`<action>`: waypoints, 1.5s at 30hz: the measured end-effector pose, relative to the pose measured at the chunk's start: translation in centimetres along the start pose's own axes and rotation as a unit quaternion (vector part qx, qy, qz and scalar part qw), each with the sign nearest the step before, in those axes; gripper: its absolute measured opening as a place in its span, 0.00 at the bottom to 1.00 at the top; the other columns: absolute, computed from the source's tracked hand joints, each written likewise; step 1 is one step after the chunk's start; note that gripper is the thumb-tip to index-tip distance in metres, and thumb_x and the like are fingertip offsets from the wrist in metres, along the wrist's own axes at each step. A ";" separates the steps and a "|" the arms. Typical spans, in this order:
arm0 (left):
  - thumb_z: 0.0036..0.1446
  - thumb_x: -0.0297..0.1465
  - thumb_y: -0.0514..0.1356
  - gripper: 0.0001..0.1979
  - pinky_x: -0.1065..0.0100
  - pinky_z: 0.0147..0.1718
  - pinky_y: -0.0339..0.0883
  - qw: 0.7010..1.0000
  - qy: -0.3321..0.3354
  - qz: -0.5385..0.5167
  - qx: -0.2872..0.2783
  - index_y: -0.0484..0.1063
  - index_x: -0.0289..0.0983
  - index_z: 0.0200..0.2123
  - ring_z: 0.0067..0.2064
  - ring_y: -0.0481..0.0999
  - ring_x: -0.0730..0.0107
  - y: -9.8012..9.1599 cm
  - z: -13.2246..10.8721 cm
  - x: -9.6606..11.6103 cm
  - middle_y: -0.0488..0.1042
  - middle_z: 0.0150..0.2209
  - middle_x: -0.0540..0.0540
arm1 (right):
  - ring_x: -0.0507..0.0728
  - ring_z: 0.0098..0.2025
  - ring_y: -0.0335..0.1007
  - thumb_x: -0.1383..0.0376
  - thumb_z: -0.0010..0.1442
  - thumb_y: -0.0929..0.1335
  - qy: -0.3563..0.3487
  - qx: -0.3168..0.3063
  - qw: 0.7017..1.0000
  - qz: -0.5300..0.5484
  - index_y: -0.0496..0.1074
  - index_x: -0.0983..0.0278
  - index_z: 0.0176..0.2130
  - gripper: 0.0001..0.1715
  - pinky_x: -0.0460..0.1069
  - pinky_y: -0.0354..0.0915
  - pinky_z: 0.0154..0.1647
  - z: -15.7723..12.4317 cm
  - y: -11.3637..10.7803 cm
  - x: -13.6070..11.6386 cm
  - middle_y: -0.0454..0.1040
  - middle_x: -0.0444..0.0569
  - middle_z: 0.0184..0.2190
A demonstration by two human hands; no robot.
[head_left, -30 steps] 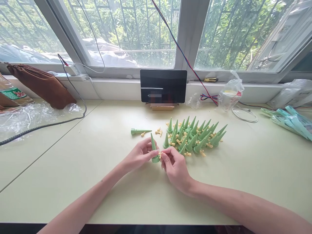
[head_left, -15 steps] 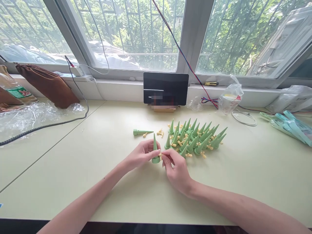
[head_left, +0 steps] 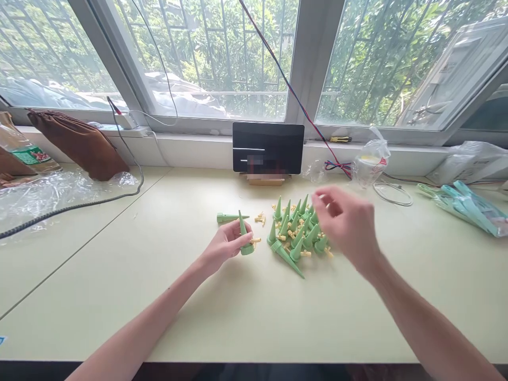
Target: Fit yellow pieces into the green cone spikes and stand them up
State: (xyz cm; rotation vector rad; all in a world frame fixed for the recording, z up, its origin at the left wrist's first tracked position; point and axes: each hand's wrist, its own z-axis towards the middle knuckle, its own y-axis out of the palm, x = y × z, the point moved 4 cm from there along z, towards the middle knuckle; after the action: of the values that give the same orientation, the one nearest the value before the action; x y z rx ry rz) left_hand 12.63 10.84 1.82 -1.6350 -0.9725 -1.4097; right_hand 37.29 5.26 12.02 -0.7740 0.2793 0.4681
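My left hand (head_left: 229, 243) is closed around a green plant watering spike (head_left: 243, 233), its tip up and its wide threaded collar down. A small yellow valve (head_left: 256, 240) sticks out from the spike's right side. Above the right part of a cluster of green spikes (head_left: 296, 227) is my right hand (head_left: 345, 227), bent and blurred; whether its fingers hold anything cannot be made out. Most of the cluster stands tip up with yellow valves on the sides. In front of it a spike (head_left: 291, 262) lies on its side, tip toward me.
Another green spike (head_left: 230, 217) lies beyond my left hand, beside several loose yellow valves (head_left: 260, 218). A dark tablet (head_left: 268, 148) stands at the back. Plastic bags (head_left: 472, 206) and a white cable (head_left: 392, 193) lie at right; a brown pouch (head_left: 79, 145) and black cable (head_left: 91, 202) are at left.
My right hand has left the spike's valve and moved right and up over the cluster. My left hand has shifted slightly left and up with the spike. The lying front spike now shows.
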 end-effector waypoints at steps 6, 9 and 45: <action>0.53 0.44 0.68 0.18 0.74 0.19 0.42 1.000 -0.005 0.001 0.005 0.67 0.37 0.34 0.27 0.65 0.75 0.2 0.1 0.0 0.67 0.27 0.50 | 0.59 0.32 0.70 0.63 0.58 0.70 0.192 -0.190 0.943 -0.195 0.79 0.62 0.29 0.08 0.50 0.61 0.32 4.4 -3.0 9.1 0.77 0.51 0.29; 0.54 0.43 0.67 0.18 0.74 0.19 0.42 1.000 -0.005 0.002 0.000 0.67 0.37 0.34 0.27 0.64 0.76 0.2 0.1 0.0 0.67 0.28 0.50 | 0.58 0.32 0.71 0.62 0.58 0.70 0.206 -0.275 0.917 -0.201 0.80 0.61 0.28 0.10 0.49 0.59 0.29 3.8 -2.0 11.0 0.77 0.50 0.28; 0.54 0.43 0.68 0.17 0.75 0.19 0.41 1.000 0.011 -0.008 0.017 0.68 0.37 0.33 0.26 0.63 0.77 -0.1 0.3 -0.3 0.65 0.27 0.51 | 0.56 0.28 0.64 0.66 0.61 0.69 0.095 -0.160 0.946 -0.264 0.79 0.65 0.27 0.12 0.51 0.57 0.31 7.8 -5.4 4.4 0.70 0.49 0.21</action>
State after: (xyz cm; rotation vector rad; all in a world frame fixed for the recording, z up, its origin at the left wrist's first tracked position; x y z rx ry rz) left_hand 12.58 11.12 1.47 -1.5876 -0.9946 -1.4122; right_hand 44.33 8.88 18.80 -1.1723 0.1630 -0.0761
